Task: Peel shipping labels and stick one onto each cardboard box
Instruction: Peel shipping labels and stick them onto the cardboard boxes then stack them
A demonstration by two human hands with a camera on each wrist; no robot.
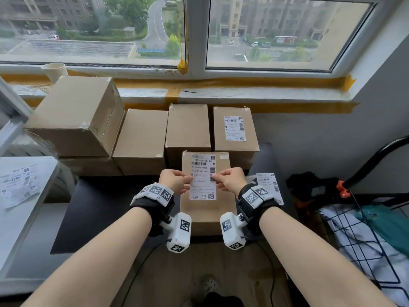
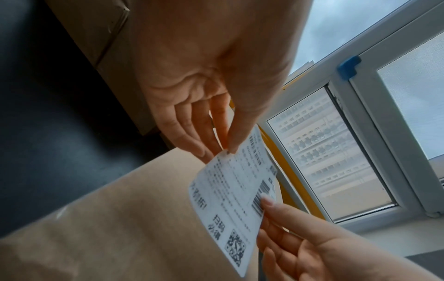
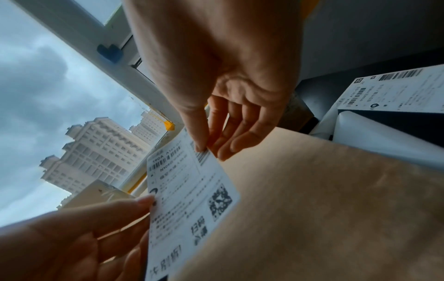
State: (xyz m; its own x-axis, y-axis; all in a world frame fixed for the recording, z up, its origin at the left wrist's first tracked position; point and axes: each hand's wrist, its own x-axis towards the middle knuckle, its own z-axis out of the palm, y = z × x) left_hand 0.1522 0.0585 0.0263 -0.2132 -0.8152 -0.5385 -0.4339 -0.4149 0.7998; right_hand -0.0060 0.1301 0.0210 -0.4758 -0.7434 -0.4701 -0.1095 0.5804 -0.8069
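A white shipping label (image 1: 203, 177) hangs just above the top of the nearest cardboard box (image 1: 207, 209) on the dark stool. My left hand (image 1: 176, 180) pinches the label's left edge between thumb and fingers. My right hand (image 1: 230, 180) pinches its right edge by the barcode. In the left wrist view the label (image 2: 230, 199) tilts above the box top (image 2: 108, 228). In the right wrist view the same label (image 3: 190, 195) is lifted off the box (image 3: 324, 209). Behind stand several boxes; the right one (image 1: 235, 131) carries a label (image 1: 234, 128).
A large box (image 1: 75, 116) is stacked at the back left. Two plain boxes (image 1: 141, 138) (image 1: 188, 127) stand under the windowsill. Loose label sheets (image 1: 18, 187) lie on the white table at left; another sheet (image 1: 269, 182) lies right of my hand. A wire basket (image 1: 363, 238) sits at right.
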